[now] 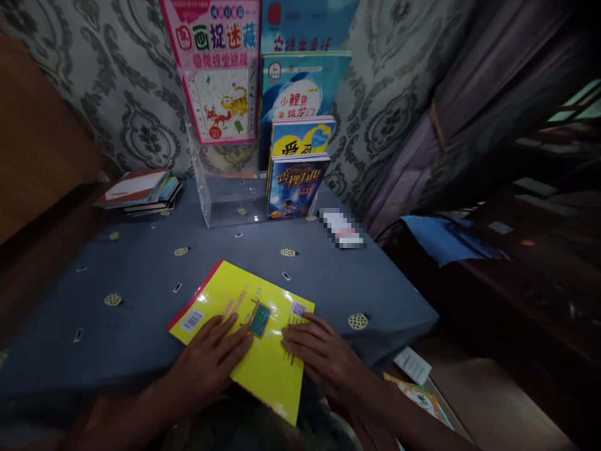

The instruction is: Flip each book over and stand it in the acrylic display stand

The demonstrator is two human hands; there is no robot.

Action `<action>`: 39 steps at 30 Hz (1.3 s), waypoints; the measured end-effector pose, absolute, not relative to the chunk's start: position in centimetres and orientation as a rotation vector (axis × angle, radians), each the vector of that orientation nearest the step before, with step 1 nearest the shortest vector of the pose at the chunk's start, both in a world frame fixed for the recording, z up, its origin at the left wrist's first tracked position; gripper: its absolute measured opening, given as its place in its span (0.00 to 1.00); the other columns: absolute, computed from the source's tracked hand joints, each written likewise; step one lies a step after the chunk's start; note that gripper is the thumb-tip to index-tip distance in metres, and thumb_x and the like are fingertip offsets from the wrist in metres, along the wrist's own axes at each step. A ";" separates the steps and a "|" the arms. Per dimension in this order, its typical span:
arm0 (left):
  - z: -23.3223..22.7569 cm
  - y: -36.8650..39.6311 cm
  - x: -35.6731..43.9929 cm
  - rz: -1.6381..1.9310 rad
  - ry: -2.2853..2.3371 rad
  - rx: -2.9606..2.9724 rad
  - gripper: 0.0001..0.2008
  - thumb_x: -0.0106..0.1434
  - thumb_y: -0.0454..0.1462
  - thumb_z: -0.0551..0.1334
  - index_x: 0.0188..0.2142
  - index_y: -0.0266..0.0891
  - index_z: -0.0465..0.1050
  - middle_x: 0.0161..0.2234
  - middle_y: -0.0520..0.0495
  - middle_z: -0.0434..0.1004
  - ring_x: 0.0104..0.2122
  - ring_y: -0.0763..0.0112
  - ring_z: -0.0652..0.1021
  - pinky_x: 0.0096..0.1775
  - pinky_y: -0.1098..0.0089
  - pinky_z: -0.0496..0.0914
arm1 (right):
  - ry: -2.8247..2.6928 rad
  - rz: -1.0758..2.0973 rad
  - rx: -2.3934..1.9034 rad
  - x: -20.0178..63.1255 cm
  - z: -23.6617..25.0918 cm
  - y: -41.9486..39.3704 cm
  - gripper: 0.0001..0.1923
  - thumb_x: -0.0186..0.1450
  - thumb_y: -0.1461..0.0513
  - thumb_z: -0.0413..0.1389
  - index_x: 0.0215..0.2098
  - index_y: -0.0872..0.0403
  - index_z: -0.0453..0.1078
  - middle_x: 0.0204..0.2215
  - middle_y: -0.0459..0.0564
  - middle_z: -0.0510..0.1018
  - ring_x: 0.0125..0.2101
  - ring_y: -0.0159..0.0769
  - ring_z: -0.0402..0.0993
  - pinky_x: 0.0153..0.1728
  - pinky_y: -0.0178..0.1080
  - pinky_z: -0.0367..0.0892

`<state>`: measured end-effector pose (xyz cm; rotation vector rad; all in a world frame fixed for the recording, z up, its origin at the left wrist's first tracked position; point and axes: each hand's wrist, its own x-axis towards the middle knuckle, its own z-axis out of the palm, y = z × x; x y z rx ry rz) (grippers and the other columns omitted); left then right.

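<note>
**Both palms flat on the yellow book**

You've got your left hand and right hand lying flat on the yellow book, fingers spread wide and gripping nothing. The book sits at the near edge of the blue-clothed surface, one corner hanging off toward you. It looks thin, light and floppy with a glossy cover, so I'd guess it slides easily; pinching that overhanging corner or the red spine edge seems the best hold. A clear stand with upright books is at the back, and a small stack is far left.
</note>
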<state>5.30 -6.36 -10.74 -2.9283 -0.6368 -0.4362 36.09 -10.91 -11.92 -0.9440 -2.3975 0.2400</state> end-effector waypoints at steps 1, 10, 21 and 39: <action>-10.6 -6.2 5.3 -0.511 -0.629 -2.958 0.22 0.70 0.34 0.54 0.63 0.40 0.66 0.55 0.41 0.78 0.59 0.57 0.75 0.57 0.56 0.71 | -2.348 0.246 -0.926 36.5 -11.7 -10.5 0.21 0.71 0.66 0.52 0.60 0.49 0.68 0.51 0.54 0.82 0.53 0.42 0.77 0.60 0.57 0.66; -1.8 -3.9 6.8 -1.196 -1.428 -3.120 0.19 0.73 0.46 0.52 0.31 0.44 0.76 0.24 0.53 0.77 0.22 0.71 0.76 0.23 0.74 0.69 | -1.570 0.929 -1.036 37.4 -9.5 -5.3 0.16 0.62 0.49 0.65 0.45 0.45 0.79 0.43 0.52 0.85 0.45 0.45 0.81 0.45 0.48 0.78; -0.8 -1.7 7.3 -1.655 -1.576 -2.866 0.12 0.63 0.46 0.62 0.35 0.40 0.77 0.26 0.52 0.77 0.25 0.71 0.75 0.28 0.74 0.69 | -0.859 1.206 -0.900 32.9 -7.8 0.9 0.19 0.46 0.51 0.75 0.32 0.49 0.79 0.32 0.45 0.84 0.34 0.36 0.79 0.42 0.39 0.75; -6.8 7.3 5.6 -2.309 -2.431 -2.675 0.22 0.58 0.46 0.66 0.47 0.36 0.71 0.41 0.40 0.81 0.42 0.55 0.81 0.45 0.54 0.76 | -1.431 1.095 -1.264 32.7 -8.5 6.3 0.18 0.58 0.47 0.62 0.33 0.52 0.72 0.21 0.45 0.78 0.20 0.34 0.70 0.18 0.34 0.58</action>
